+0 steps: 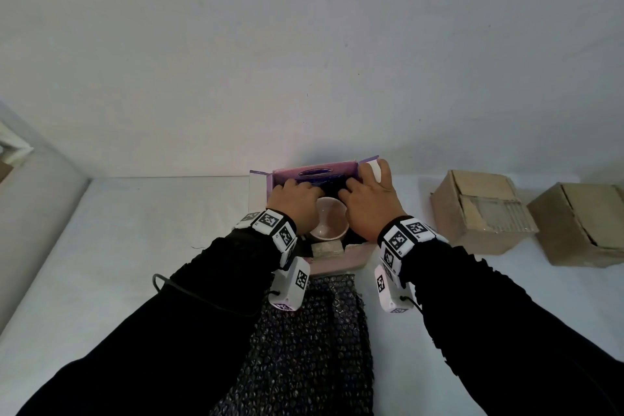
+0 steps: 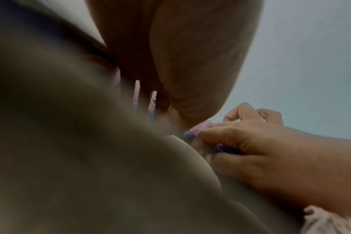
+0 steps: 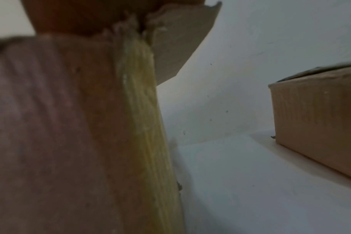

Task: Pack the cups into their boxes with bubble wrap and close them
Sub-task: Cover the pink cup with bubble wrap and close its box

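Both hands reach into the open purple box (image 1: 314, 172) at 12 o'clock, left hand (image 1: 293, 203) & right hand (image 1: 368, 203) curled, prob. pinching dark wrap round the pink cup (image 1: 329, 219) inside to cushion it, spare bubble wrap (image 1: 310, 348) at 6.

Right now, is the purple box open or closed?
Open. The purple box has its flaps up, and the cup shows inside between both hands.

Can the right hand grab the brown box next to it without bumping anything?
Probably yes. The right hand is busy at the purple box, but only bare table lies between it and the nearer brown box.
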Demonstrator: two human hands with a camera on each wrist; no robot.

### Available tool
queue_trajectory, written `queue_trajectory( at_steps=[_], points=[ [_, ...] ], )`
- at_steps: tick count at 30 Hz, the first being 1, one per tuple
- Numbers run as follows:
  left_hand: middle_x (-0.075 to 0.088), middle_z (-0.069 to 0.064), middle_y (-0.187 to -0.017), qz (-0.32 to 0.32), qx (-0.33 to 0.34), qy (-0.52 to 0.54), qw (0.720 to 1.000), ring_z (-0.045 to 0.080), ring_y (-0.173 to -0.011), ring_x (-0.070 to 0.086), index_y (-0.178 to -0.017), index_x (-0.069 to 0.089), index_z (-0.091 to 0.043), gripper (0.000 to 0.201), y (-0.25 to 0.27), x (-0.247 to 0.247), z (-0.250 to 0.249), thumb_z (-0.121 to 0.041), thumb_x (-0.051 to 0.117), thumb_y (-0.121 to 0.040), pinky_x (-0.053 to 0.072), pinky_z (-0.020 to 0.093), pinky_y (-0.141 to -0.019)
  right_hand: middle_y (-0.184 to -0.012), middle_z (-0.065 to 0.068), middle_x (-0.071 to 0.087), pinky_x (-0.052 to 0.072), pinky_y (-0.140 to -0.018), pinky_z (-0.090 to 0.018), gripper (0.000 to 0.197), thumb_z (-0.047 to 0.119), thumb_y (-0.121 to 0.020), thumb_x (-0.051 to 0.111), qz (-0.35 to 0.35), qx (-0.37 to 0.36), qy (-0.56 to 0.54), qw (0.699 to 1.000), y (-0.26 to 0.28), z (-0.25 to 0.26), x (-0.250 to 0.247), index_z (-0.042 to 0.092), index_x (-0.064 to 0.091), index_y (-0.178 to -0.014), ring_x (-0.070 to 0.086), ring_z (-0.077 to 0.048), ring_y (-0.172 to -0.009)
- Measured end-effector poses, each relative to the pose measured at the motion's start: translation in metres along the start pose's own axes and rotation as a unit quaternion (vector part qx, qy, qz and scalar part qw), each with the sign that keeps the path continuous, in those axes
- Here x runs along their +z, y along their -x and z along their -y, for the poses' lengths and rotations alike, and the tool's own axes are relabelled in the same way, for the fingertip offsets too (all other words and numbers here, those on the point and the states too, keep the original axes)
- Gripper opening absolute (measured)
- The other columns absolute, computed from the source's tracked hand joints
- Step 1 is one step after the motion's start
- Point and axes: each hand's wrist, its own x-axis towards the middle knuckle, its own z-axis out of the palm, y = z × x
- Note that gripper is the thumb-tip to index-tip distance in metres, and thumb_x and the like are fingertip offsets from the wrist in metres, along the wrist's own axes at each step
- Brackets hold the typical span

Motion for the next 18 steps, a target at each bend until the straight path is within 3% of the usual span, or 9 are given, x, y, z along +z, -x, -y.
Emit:
queue_trajectory(
  at_steps=[3, 5, 8, 11, 13, 16, 18],
  points=[
    [0.051, 0.002, -0.136, 0.017, -0.008, -0.049, 0.999, 0.03, -0.123, 0.041, -0.132, 0.053, -0.027, 0.045, -0.001, 0.001, -0.001, -0.026, 0.047, -0.088, 0.035, 0.042, -0.099, -0.089, 0.004, 0.069, -0.036, -0.099, -0.059, 0.034, 0.021, -0.088, 0.031, 0.076, -0.029, 0.02, 0.996, 0.002, 0.0, -0.006, 0.02, 0.063, -0.099, 0.022, -0.032, -0.141],
    [0.051, 0.003, -0.135, 0.024, -0.011, -0.056, 0.998, 0.03, -0.123, 0.04, -0.131, 0.053, -0.025, 0.046, -0.001, 0.002, -0.002, -0.026, 0.049, -0.085, 0.034, 0.042, -0.099, -0.094, 0.003, 0.07, -0.038, -0.096, -0.059, 0.028, 0.022, -0.089, 0.037, 0.106, -0.037, 0.028, 0.993, 0.002, 0.0, -0.009, 0.02, 0.064, -0.097, 0.014, -0.03, -0.145],
    [0.052, 0.003, -0.136, 0.013, -0.01, -0.042, 0.999, 0.03, -0.124, 0.041, -0.132, 0.049, -0.025, 0.049, 0.0, 0.002, -0.001, -0.026, 0.052, -0.083, 0.033, 0.041, -0.101, -0.101, 0.002, 0.067, -0.026, -0.103, -0.061, 0.025, 0.019, -0.09, 0.045, 0.104, -0.027, 0.025, 0.994, 0.002, 0.0, -0.015, 0.022, 0.068, -0.098, 0.023, -0.028, -0.14],
    [0.055, 0.004, -0.133, -0.005, 0.002, -0.019, 1.0, 0.029, -0.123, 0.045, -0.131, 0.046, -0.026, 0.05, 0.003, 0.002, 0.0, -0.024, 0.055, -0.083, 0.033, 0.041, -0.101, -0.102, 0.002, 0.068, -0.012, -0.108, -0.055, 0.022, 0.016, -0.09, 0.048, 0.06, -0.016, 0.02, 0.998, 0.001, 0.0, -0.011, 0.021, 0.067, -0.102, 0.032, -0.028, -0.135],
    [0.057, 0.005, -0.13, -0.005, 0.009, -0.018, 1.0, 0.028, -0.121, 0.049, -0.13, 0.048, -0.027, 0.048, 0.004, 0.003, 0.002, -0.024, 0.054, -0.082, 0.034, 0.04, -0.1, -0.1, 0.0, 0.071, -0.004, -0.111, -0.051, 0.022, 0.014, -0.092, 0.047, 0.07, -0.022, 0.0, 0.997, -0.002, 0.003, -0.007, 0.02, 0.065, -0.102, 0.037, -0.027, -0.13],
    [0.061, 0.004, -0.125, 0.001, 0.019, -0.029, 0.999, 0.028, -0.117, 0.053, -0.128, 0.05, -0.027, 0.047, 0.004, 0.003, 0.004, -0.023, 0.053, -0.081, 0.036, 0.039, -0.098, -0.103, 0.0, 0.069, 0.014, -0.102, -0.044, 0.02, 0.015, -0.092, 0.048, 0.083, -0.043, -0.015, 0.996, -0.007, 0.002, -0.009, 0.022, 0.066, -0.098, 0.05, -0.023, -0.113],
    [0.062, 0.004, -0.124, 0.003, 0.027, -0.03, 0.999, 0.027, -0.117, 0.054, -0.128, 0.05, -0.026, 0.046, 0.005, 0.002, 0.005, -0.023, 0.053, -0.082, 0.036, 0.039, -0.099, -0.116, -0.002, 0.062, 0.023, -0.099, -0.043, 0.021, 0.017, -0.093, 0.049, 0.05, -0.048, -0.008, 0.998, -0.01, -0.001, -0.011, 0.021, 0.062, -0.108, 0.047, -0.025, -0.116]
  ],
)
